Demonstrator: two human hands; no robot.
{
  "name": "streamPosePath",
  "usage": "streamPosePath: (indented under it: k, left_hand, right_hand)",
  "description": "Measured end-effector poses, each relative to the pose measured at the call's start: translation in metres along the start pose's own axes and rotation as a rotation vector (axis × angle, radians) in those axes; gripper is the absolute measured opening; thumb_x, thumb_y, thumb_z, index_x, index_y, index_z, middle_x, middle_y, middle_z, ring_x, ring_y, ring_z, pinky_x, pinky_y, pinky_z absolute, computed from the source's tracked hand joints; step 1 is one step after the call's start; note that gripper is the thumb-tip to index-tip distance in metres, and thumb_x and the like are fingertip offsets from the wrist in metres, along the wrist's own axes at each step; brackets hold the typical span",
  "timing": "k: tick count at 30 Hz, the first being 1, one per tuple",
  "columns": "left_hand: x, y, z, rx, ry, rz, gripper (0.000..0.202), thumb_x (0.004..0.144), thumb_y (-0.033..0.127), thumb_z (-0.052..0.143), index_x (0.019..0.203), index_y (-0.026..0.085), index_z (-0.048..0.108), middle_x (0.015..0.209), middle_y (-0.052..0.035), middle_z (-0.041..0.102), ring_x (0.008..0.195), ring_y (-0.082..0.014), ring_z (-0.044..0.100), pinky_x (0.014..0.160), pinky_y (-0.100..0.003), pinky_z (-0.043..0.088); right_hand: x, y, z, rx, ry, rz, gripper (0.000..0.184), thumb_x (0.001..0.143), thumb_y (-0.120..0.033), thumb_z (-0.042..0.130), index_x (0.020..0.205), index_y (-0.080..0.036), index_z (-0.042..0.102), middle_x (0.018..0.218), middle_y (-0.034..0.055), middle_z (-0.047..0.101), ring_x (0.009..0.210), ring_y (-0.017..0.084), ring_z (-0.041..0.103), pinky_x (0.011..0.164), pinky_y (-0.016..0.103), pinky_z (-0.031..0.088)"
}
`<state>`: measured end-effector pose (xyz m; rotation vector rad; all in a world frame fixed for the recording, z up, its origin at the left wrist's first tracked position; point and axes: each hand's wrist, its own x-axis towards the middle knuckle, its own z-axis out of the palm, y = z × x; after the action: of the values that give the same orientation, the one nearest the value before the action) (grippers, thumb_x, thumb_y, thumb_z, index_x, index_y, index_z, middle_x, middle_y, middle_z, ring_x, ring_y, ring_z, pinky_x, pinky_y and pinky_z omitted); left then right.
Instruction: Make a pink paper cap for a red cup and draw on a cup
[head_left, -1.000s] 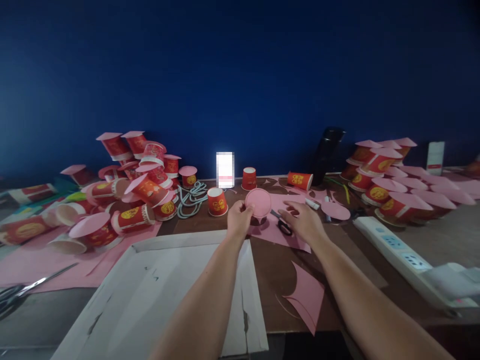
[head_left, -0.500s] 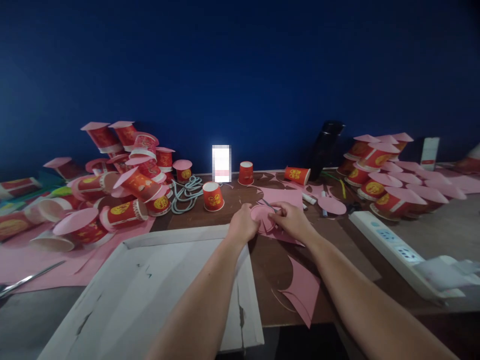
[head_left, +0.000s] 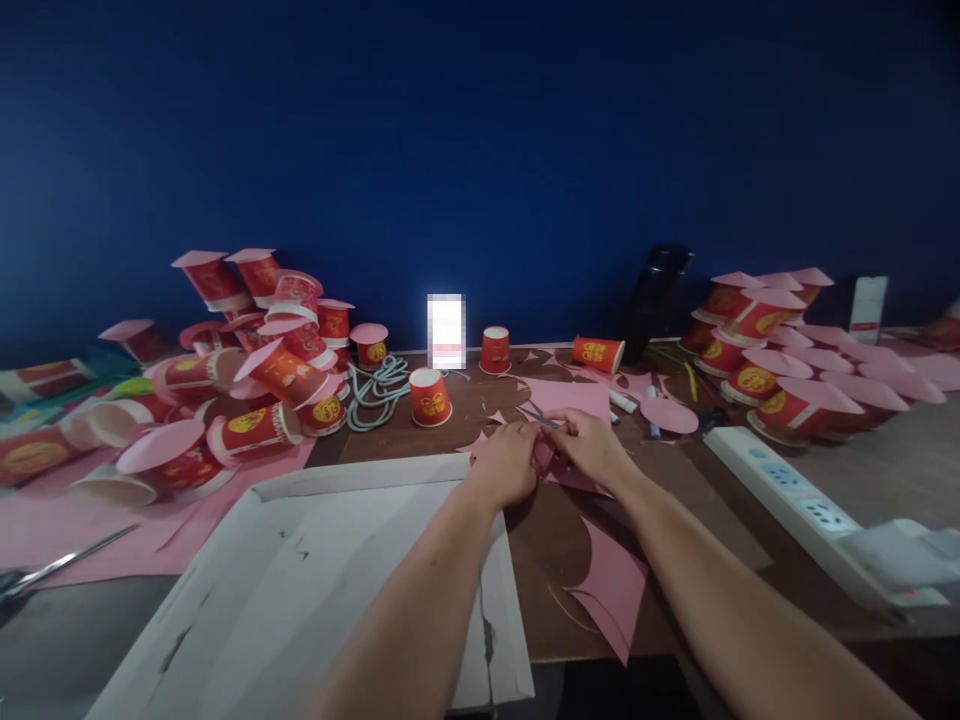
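Observation:
My left hand (head_left: pixel 510 465) is closed around a pink paper piece (head_left: pixel 543 456), held low over the brown table (head_left: pixel 540 540). My right hand (head_left: pixel 592 448) is closed against the paper's other side. Thin scissor blades (head_left: pixel 537 414) stick out past its fingers, so it seems to grip the scissors. Most of the pink piece is hidden between the two hands. A larger pink sheet (head_left: pixel 570 398) lies just behind them.
Red paper cups with pink lids are heaped at left (head_left: pixel 255 390) and right (head_left: pixel 757 380). A single cup (head_left: pixel 431 397), a grey cord (head_left: pixel 379 385) and a black bottle (head_left: pixel 656 300) stand behind. A white cardboard tray (head_left: pixel 315 580), a pink offcut (head_left: pixel 611 585), a power strip (head_left: pixel 780 490) and other scissors (head_left: pixel 52 565) lie nearer.
The pink disc my left hand held upright has come down. My right hand closed on the scissors that lay on the table and came against the paper. Both hands drew closer together.

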<state>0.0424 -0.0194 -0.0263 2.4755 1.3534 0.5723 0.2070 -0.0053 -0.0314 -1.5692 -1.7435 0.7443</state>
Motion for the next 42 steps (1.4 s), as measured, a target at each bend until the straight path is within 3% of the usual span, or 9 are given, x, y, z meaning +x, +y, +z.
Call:
streamPosePath:
  k: [4, 7, 13, 17, 20, 21, 26, 35, 42]
  left_hand:
    - [0.001, 0.003, -0.003, -0.025, 0.002, -0.034, 0.039, 0.072, 0.029, 0.060, 0.110, 0.019, 0.058, 0.112, -0.0118, 0.063, 0.103, -0.0276, 0.056, 0.090, -0.036, 0.039]
    - [0.002, 0.000, -0.006, -0.068, 0.031, -0.084, 0.020, 0.077, 0.024, 0.053, 0.094, 0.021, 0.063, 0.101, -0.0110, 0.067, 0.093, -0.0255, 0.060, 0.080, -0.033, 0.041]
    - [0.008, -0.013, -0.002, -0.144, 0.065, -0.174, 0.016, 0.078, 0.021, 0.046, 0.068, 0.022, 0.058, 0.078, -0.0066, 0.067, 0.078, -0.0219, 0.060, 0.069, -0.029, 0.038]
    - [0.010, -0.016, 0.002, -0.178, 0.126, -0.226, 0.018, 0.077, 0.026, 0.050, 0.061, 0.022, 0.054, 0.072, -0.0054, 0.064, 0.074, -0.0208, 0.058, 0.067, -0.028, 0.037]
    - [0.010, -0.016, 0.004, -0.220, 0.164, -0.239, 0.017, 0.075, 0.028, 0.054, 0.060, 0.022, 0.054, 0.071, -0.0053, 0.063, 0.076, -0.0213, 0.058, 0.068, -0.028, 0.037]
    - [0.010, -0.016, 0.004, -0.225, 0.167, -0.243, 0.016, 0.075, 0.027, 0.054, 0.060, 0.021, 0.053, 0.071, -0.0057, 0.064, 0.078, -0.0219, 0.059, 0.069, -0.028, 0.037]
    - [0.011, -0.016, 0.003, -0.161, 0.103, -0.243, 0.016, 0.078, 0.029, 0.052, 0.065, 0.020, 0.054, 0.082, -0.0084, 0.067, 0.096, -0.0239, 0.059, 0.078, -0.029, 0.038]
    - [0.011, -0.013, 0.001, -0.067, 0.068, -0.267, 0.017, 0.080, 0.031, 0.050, 0.069, 0.020, 0.056, 0.085, -0.0065, 0.068, 0.087, -0.0208, 0.060, 0.072, -0.027, 0.038]
    - [0.010, -0.012, 0.001, -0.057, 0.077, -0.264, 0.017, 0.080, 0.031, 0.051, 0.069, 0.020, 0.056, 0.081, -0.0049, 0.066, 0.079, -0.0192, 0.059, 0.067, -0.027, 0.036]
  right_hand:
    - [-0.001, -0.004, -0.001, 0.102, -0.004, 0.018, 0.039, 0.079, -0.044, 0.054, 0.105, -0.016, 0.062, 0.063, -0.0008, 0.063, 0.051, 0.012, 0.055, 0.050, 0.024, 0.043]
    - [-0.002, -0.005, 0.000, 0.123, 0.023, 0.010, 0.038, 0.079, -0.043, 0.054, 0.104, -0.016, 0.062, 0.063, -0.0005, 0.063, 0.051, 0.012, 0.055, 0.049, 0.023, 0.042]
    - [-0.002, -0.004, 0.000, 0.093, 0.072, -0.001, 0.033, 0.082, -0.043, 0.050, 0.101, -0.019, 0.063, 0.077, 0.0024, 0.069, 0.060, 0.014, 0.061, 0.060, 0.026, 0.047]
    - [0.004, 0.004, -0.025, -0.095, 0.348, -0.018, 0.028, 0.081, -0.036, 0.050, 0.096, -0.020, 0.067, 0.092, 0.0058, 0.070, 0.081, 0.018, 0.063, 0.077, 0.030, 0.047]
    - [0.007, 0.016, -0.049, -0.281, 0.557, 0.135, 0.032, 0.082, -0.034, 0.046, 0.106, -0.023, 0.065, 0.101, 0.0080, 0.066, 0.091, 0.023, 0.060, 0.080, 0.037, 0.046]
    - [0.008, 0.020, -0.055, -0.360, 0.561, 0.202, 0.033, 0.081, -0.032, 0.047, 0.108, -0.025, 0.064, 0.104, 0.0087, 0.065, 0.096, 0.026, 0.059, 0.080, 0.039, 0.045]
    - [0.010, 0.035, -0.059, -0.579, 0.261, 0.356, 0.047, 0.073, -0.026, 0.055, 0.119, -0.026, 0.057, 0.112, 0.0131, 0.060, 0.105, 0.032, 0.056, 0.079, 0.042, 0.046]
    - [0.014, 0.035, -0.053, -0.502, 0.240, 0.384, 0.035, 0.077, -0.032, 0.052, 0.111, -0.029, 0.061, 0.120, 0.0072, 0.060, 0.104, 0.027, 0.058, 0.080, 0.039, 0.047]
    - [0.015, 0.036, -0.055, -0.499, 0.332, 0.426, 0.035, 0.077, -0.036, 0.050, 0.106, -0.024, 0.065, 0.109, 0.0130, 0.063, 0.100, 0.034, 0.059, 0.080, 0.049, 0.046]
